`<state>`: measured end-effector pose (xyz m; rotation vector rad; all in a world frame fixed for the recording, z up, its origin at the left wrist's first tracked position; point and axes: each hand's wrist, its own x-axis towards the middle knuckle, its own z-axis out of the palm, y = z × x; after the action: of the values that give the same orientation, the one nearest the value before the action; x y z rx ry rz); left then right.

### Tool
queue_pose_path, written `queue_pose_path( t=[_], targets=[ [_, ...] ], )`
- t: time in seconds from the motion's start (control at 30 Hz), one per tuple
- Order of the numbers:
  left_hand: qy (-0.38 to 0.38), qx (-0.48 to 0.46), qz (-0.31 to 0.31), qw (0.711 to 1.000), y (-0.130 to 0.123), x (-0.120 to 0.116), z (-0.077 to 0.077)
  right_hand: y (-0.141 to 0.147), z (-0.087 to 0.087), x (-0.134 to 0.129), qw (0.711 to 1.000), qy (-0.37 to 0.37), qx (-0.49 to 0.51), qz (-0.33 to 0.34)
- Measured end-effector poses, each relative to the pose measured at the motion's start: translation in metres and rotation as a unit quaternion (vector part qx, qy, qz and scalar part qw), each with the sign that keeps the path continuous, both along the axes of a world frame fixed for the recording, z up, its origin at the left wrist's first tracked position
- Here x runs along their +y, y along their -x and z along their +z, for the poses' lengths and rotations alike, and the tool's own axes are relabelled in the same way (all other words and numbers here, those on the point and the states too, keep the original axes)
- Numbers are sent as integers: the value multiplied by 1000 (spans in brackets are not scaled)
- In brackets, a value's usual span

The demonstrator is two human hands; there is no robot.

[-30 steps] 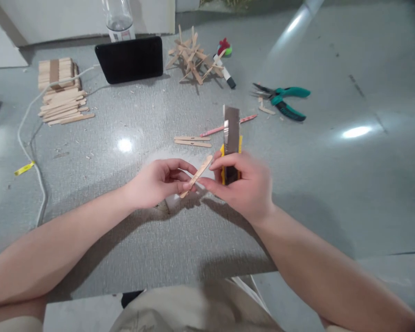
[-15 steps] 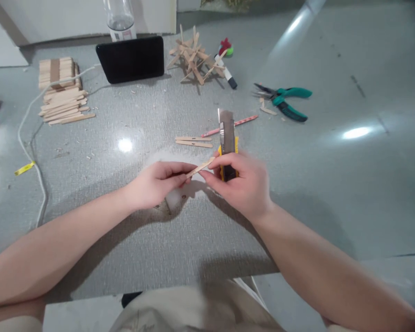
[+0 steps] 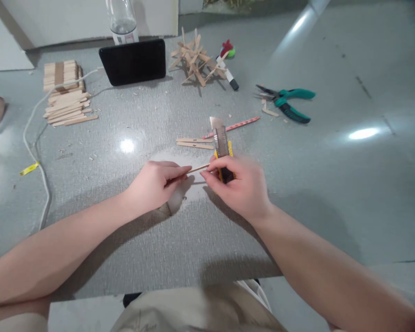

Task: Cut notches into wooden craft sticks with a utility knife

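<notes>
I see the stick (image 3: pixel 198 169) has rolled edge-on between my hands, my left hand (image 3: pixel 150 186) pinching one end, my right hand (image 3: pixel 244 186) gripping the knife (image 3: pixel 221 140) with fingertips by the other, presenting, I judge, its thin edge.

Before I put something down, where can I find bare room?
Bare table: between the needle-nose pliers and right forearm; also along its near edge, between right and left forearm. Crowded: around the utility knife, pencil and two craft sticks.
</notes>
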<state>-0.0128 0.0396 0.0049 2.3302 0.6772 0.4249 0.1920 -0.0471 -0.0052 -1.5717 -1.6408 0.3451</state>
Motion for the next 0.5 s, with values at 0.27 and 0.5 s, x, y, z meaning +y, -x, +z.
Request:
queue_pose_path(
  t=[0.27, 0.5],
  targets=[
    [-170, 33, 39, 984, 7, 4, -9, -10, 7, -9, 997, 68, 30, -1],
    [-175, 41, 59, 982, 5, 13, -10, -10, 8, -18, 942, 125, 302, 75]
  ],
)
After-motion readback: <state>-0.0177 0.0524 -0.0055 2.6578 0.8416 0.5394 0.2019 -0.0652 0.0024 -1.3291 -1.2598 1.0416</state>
